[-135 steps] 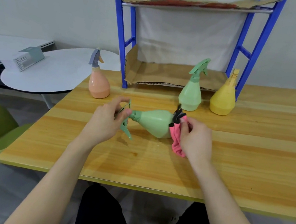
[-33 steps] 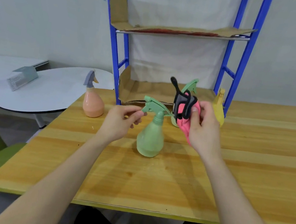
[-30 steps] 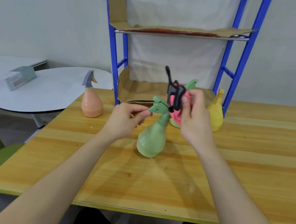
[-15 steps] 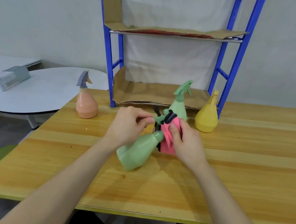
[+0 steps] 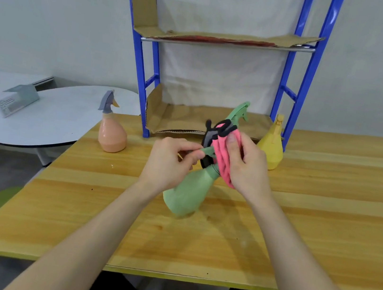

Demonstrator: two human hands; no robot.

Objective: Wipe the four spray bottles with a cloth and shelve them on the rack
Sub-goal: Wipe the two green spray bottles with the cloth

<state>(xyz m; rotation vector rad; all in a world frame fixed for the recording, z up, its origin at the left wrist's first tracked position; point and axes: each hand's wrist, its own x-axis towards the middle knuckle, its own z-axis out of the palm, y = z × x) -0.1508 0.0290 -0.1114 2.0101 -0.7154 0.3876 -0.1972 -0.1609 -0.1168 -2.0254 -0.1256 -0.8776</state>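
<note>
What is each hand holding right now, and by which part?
The left hand pinches the tilted green spray bottle by its trigger head; the right hand grips the bunched pink cloth against the bottle's neck.

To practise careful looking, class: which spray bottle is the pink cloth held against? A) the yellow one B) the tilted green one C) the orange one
B: the right hand holds the pink cloth against the head of the tilted green spray bottle, whose trigger the left hand pinches.
</note>
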